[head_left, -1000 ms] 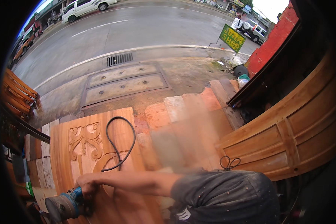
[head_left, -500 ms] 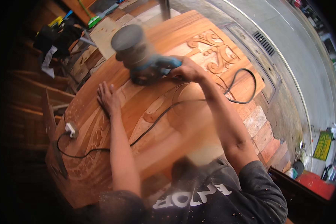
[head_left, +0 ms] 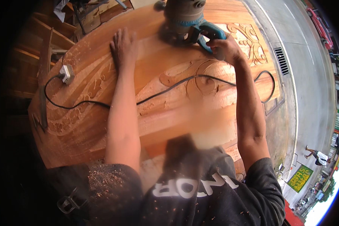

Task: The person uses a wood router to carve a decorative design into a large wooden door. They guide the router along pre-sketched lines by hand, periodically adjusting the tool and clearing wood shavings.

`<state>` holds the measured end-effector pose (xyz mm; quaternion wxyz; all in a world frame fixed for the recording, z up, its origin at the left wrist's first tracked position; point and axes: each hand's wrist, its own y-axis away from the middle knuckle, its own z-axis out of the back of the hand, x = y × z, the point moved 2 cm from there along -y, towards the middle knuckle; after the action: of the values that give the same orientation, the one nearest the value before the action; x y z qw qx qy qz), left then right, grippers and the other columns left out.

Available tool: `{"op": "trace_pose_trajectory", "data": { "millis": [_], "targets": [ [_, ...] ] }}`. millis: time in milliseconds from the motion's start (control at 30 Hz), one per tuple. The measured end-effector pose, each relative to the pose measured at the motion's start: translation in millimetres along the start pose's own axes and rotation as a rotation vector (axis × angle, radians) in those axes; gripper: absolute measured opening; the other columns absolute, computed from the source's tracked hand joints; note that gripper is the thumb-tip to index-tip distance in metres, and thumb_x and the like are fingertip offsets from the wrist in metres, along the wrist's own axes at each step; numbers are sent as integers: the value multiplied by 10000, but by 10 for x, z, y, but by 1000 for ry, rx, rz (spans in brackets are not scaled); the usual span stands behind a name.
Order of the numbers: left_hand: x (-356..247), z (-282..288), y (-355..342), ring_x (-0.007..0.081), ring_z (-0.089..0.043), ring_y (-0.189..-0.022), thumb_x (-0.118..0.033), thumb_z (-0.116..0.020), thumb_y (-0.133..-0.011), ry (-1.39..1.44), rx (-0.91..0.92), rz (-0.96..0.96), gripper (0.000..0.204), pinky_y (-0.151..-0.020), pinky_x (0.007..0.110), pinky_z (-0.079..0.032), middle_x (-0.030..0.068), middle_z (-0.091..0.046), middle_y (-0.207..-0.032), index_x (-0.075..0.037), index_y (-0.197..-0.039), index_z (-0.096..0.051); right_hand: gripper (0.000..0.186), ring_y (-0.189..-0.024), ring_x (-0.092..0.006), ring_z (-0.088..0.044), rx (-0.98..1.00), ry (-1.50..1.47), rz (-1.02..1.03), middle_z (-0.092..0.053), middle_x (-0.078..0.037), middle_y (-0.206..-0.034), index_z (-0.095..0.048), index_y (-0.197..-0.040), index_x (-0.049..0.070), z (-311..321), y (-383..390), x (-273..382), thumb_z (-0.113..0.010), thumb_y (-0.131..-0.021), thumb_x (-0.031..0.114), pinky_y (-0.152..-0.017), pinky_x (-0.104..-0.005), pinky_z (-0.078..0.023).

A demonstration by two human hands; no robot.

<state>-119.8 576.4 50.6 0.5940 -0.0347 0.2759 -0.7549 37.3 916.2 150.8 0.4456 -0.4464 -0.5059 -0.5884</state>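
My right hand (head_left: 226, 49) is closed around the teal loop handle of a router (head_left: 184, 19), a power tool with a thick grey cylindrical body. Its top is cut off by the upper edge, and its base is blurred against a large carved wooden panel (head_left: 150, 73). To the left of the tool, my left hand (head_left: 123, 47) lies on the panel with fingers extended, holding nothing. A black cord (head_left: 165, 90) crosses the wood beneath both forearms. At the left it ends in a plug at a white socket block (head_left: 67, 74).
Raised scroll carving (head_left: 248, 41) decorates the panel's far right part. Wood shavings lie on the panel and on my dark sleeve (head_left: 113, 180). Dark timber pieces (head_left: 45, 56) stand at the left. Beyond the right side are a drain grate (head_left: 281, 60), a road and a walking person (head_left: 318, 156).
My view has shifted, so the panel and both hands sit higher in the picture. The gap between my left hand and the router has widened. My right hand keeps its grip.
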Motion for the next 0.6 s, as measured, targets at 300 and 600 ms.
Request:
{"op": "trace_pose_trajectory", "data": {
  "millis": [300, 600],
  "targets": [
    [88, -32, -3, 343, -351, -1504, -577, -417, -1049, 78, -44, 11, 661, -1236, 551, -218, 154, -412, -1616, -144, -1547, -469, 186, -616, -124, -562, -12, 21, 0, -616, -32, -700, -722, -907, 22, -83, -3, -72, -755, -766, 140, -575, -282, -425],
    [51, -67, -13, 341, -358, -1500, -583, -427, -1042, 72, -67, 28, 667, -1237, 550, -214, 144, -423, -1612, -150, -1547, -470, 235, -603, -130, -560, -25, 32, -19, -607, -36, -682, -746, -963, -6, -46, 14, -131, -761, -764, 119, -551, -283, -412]
  ]
}}
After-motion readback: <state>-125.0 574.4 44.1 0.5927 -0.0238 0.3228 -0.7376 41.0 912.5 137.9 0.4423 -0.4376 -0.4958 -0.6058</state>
